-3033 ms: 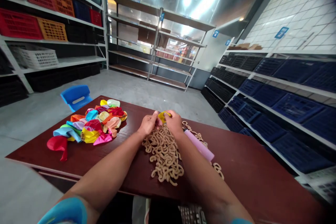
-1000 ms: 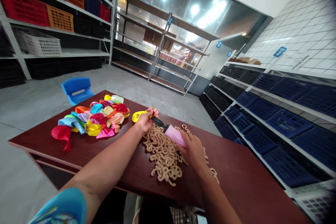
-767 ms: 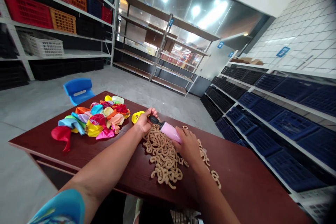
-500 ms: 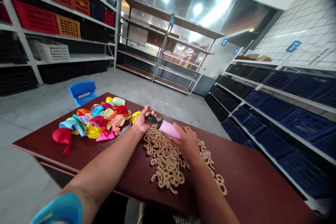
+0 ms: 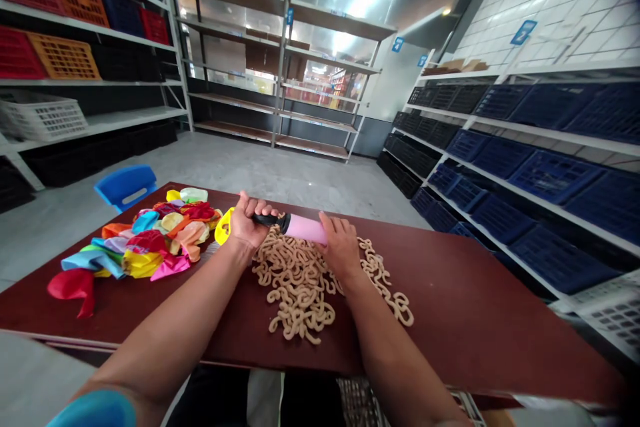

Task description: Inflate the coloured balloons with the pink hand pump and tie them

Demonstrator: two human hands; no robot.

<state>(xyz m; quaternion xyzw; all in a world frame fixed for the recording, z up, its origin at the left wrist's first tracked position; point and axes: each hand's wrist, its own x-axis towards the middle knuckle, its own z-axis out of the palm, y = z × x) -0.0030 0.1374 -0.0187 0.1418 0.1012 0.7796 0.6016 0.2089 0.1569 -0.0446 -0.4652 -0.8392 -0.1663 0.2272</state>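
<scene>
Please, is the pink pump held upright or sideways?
Sideways: the left hand grips the black end of the pump, the right hand its pink end.

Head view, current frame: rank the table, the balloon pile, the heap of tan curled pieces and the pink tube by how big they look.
1. Table
2. Balloon pile and heap of tan curled pieces: too alike to rank
3. Pink tube, partly covered by the right hand
</scene>
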